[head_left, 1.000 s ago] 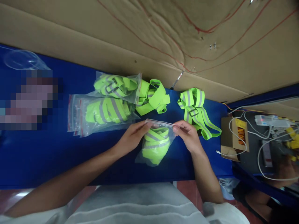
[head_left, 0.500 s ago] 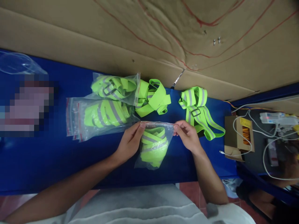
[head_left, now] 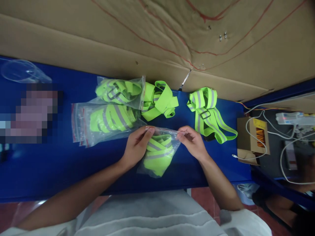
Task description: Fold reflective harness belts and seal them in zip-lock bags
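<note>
Between my hands hangs a clear zip bag with a folded yellow-green reflective strap inside. My left hand pinches the left end of its zip edge, thumb on top. The right end of that edge is pinched by the fingers of my right hand. Left of them lie bagged straps in a small stack, with another bagged strap behind. Loose reflective straps, one bundle behind the bag and one with a black buckle to the right, rest on the blue table.
A cardboard wall with red cords borders the back. At the right stand an open cardboard box and white cables. A clear plastic bag lies at the far left, and part of another person shows lower right.
My right hand has shifted a little left along the bag's zip edge, closer to my left hand. The bag is slightly more tilted, and the whole view has moved a little.
</note>
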### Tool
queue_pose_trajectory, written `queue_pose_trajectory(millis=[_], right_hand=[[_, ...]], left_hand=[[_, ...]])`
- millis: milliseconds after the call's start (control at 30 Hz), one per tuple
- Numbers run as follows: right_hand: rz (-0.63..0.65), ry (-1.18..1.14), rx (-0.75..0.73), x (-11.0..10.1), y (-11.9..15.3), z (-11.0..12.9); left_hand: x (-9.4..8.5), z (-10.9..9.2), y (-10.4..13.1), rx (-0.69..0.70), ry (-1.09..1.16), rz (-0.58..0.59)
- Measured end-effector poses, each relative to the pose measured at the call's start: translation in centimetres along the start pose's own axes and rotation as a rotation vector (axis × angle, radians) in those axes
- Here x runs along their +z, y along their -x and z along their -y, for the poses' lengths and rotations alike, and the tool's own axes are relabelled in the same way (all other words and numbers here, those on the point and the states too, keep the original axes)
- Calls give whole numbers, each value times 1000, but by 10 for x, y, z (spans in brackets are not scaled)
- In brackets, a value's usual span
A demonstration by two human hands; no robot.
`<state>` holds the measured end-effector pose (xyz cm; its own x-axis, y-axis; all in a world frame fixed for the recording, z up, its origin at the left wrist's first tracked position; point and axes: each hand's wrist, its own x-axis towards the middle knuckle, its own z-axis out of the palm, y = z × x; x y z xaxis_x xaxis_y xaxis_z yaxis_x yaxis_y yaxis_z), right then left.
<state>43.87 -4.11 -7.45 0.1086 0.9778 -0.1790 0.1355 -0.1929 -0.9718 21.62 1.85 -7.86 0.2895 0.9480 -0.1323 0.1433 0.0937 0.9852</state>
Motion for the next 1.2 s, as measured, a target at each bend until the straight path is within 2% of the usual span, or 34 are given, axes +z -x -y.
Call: queue_pose_trajectory(millis=[167, 367, 667, 833, 1033, 1200], right_hand=[[36, 22, 10, 4, 3, 2], [6, 102, -6, 9, 8, -1], [66, 86, -15, -1, 5, -1], [57, 132, 3, 5, 7, 2], [29, 172, -28, 9, 9, 5], [46, 195, -93, 6, 11, 4]], left_hand=[[0, -1, 0, 8, 29, 83], [0, 4, 1, 30, 8, 75], [-2, 3, -1, -20, 27, 135], [-5, 2, -3, -54, 13, 255], [-3, 2, -2, -44, 37, 220], [-4, -2, -2, -38, 45, 273]])
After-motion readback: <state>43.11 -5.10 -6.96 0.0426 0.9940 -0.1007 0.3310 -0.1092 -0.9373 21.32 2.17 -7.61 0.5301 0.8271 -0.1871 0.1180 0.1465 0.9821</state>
